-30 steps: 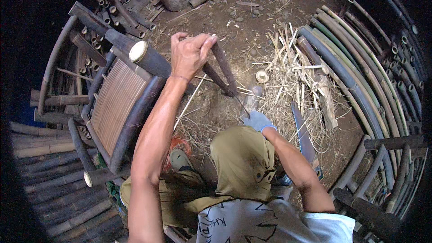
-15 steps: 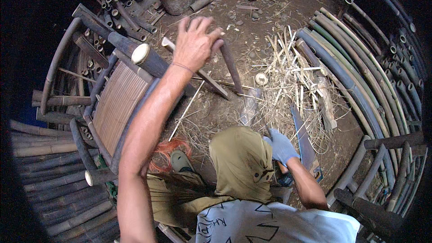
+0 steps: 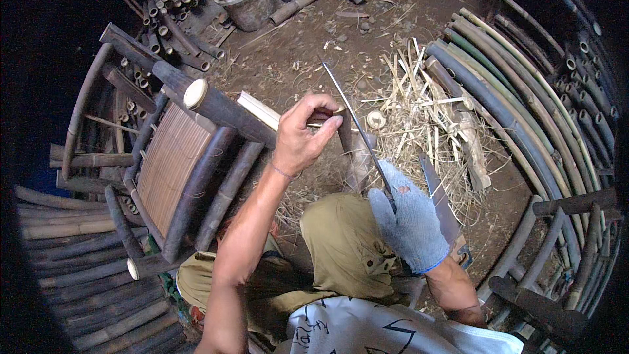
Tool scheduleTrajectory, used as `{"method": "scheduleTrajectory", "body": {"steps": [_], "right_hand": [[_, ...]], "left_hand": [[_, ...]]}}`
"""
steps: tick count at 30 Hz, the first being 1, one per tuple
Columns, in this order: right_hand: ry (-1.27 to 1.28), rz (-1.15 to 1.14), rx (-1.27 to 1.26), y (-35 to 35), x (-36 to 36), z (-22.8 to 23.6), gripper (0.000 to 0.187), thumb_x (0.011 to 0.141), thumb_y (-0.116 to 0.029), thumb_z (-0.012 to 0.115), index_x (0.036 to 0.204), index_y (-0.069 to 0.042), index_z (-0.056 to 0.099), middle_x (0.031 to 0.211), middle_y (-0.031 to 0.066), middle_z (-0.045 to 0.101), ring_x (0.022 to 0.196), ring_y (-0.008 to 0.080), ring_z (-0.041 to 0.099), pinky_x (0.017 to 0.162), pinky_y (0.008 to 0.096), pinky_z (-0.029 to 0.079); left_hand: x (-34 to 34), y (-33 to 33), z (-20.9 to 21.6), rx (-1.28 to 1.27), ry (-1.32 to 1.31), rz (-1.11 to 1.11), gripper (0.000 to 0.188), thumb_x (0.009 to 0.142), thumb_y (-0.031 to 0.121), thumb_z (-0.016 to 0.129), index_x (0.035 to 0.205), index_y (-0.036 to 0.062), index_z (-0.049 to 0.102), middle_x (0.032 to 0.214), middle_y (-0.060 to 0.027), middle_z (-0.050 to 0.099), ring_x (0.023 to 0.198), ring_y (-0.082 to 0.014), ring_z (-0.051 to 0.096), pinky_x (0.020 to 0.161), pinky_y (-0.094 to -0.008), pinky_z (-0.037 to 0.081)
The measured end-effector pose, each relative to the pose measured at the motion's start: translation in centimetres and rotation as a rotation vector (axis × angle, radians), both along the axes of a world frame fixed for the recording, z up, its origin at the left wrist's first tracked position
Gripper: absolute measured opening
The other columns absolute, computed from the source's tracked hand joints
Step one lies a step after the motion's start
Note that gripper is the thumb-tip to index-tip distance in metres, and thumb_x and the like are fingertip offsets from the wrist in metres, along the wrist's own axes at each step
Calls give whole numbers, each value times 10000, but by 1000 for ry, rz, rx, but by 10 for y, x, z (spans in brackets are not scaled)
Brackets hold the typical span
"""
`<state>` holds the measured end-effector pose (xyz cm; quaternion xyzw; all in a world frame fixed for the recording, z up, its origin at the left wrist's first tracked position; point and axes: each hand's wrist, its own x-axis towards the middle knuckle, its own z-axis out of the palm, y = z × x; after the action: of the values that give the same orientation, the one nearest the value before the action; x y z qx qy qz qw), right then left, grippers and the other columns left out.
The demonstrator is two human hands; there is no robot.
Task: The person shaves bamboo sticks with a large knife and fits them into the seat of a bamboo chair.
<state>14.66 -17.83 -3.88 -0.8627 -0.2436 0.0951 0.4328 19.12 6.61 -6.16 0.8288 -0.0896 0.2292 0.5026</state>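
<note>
My bare left hand (image 3: 304, 132) is raised in front of my knees with thumb and forefinger curled together; what sits between the fingertips is too hidden to name. A split bamboo piece (image 3: 260, 110) with a pale inner face runs behind this hand. Beside its fingertips is a dark brown stick (image 3: 346, 130). My right hand (image 3: 409, 213), in a blue-grey knit glove with a hole, is closed around a knife, its handle hidden. The long thin knife blade (image 3: 357, 118) slants up and left, its tip beyond my left hand.
Pale bamboo shavings (image 3: 419, 105) pile up ahead to the right. A handsaw (image 3: 440, 203) lies beside my right hand. Long bamboo poles (image 3: 517, 92) line the right side. On the left stands a bamboo chair (image 3: 177, 164); a bucket (image 3: 249, 10) is at the back.
My left hand has come down toward me and its fingers have curled in. The gloved right hand has risen, bringing up the knife blade. The split bamboo piece is now nearer me.
</note>
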Motion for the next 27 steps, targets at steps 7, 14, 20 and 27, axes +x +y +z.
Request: {"method": "scheduleTrajectory", "body": {"steps": [7,14,20,27], "right_hand": [[77,33,-112,3,-5,4,468,966,-309,567,1330,-22,504,1034,228,654,895,411,661,758,492,540],[-94,24,-39,1,-11,-8,462,974,-318,552,1339,-40,497,969,230,641,844,412,658,731,507,535],[-59,19,-71,0,-14,-3,463,986,-320,526,1333,-14,500,1044,234,650,914,413,659,783,501,541],[75,52,-157,-2,5,2,384,990,-297,491,1231,-5,556,1050,253,653,924,436,647,797,521,531]], "left_hand": [[-10,-10,3,5,-4,2,239,824,-41,719,1040,1,627,974,-85,660,894,-154,687,778,-287,581],[-11,-10,1,12,-21,-3,227,821,-55,707,1025,1,626,964,-88,649,881,-153,687,779,-283,585],[-13,-14,2,7,-6,2,222,824,-45,707,1022,0,616,970,-91,650,901,-161,686,782,-290,580],[-25,-18,92,776,239,279,354,816,178,747,1086,18,584,1058,-197,657,1003,-371,653,862,-421,526]]}}
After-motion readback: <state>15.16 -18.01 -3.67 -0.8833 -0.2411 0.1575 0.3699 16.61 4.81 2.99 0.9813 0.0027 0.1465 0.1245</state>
